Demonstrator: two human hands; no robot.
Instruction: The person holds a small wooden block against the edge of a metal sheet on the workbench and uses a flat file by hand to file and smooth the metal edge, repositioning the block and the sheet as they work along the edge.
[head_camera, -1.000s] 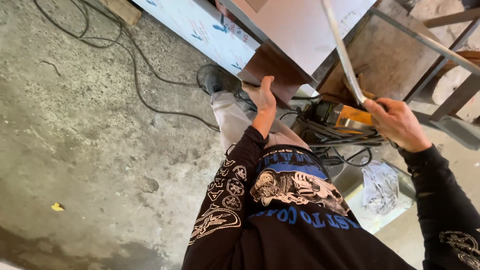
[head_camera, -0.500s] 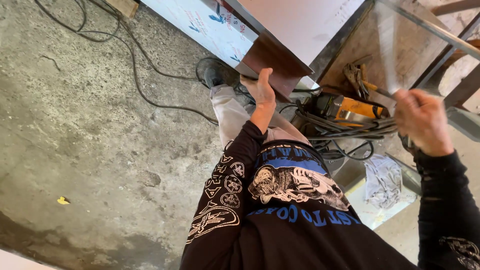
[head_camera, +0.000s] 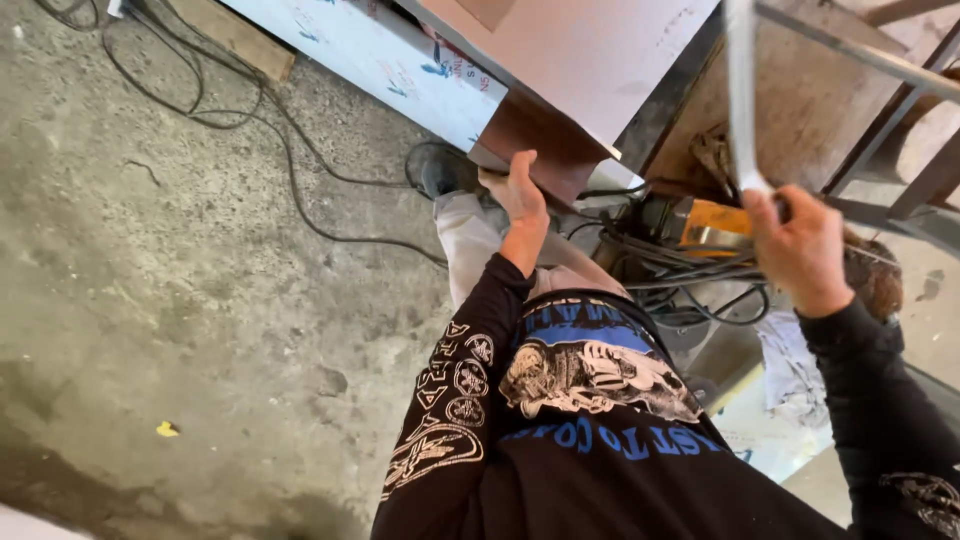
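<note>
My left hand (head_camera: 520, 195) grips the lower edge of a folded sheet-metal piece (head_camera: 545, 140), brown on its underside and pale on top, which rests on a workbench. My right hand (head_camera: 800, 245) is raised and closed around a long thin pale metal strip (head_camera: 742, 100) that runs up out of the frame and looks blurred. Both arms wear black sleeves with white prints. Below the hands I see my black printed shirt and light grey trousers.
A metal frame (head_camera: 880, 60) with a wooden panel stands at the upper right. An orange power tool (head_camera: 710, 225) and a tangle of black cables (head_camera: 660, 270) lie under the bench. More cables (head_camera: 250, 120) cross the stained concrete floor (head_camera: 200, 330) on the left.
My right hand has lifted the strip and swung it from a slant to nearly upright. The left hand has stayed on the sheet's edge. The view has shifted slightly.
</note>
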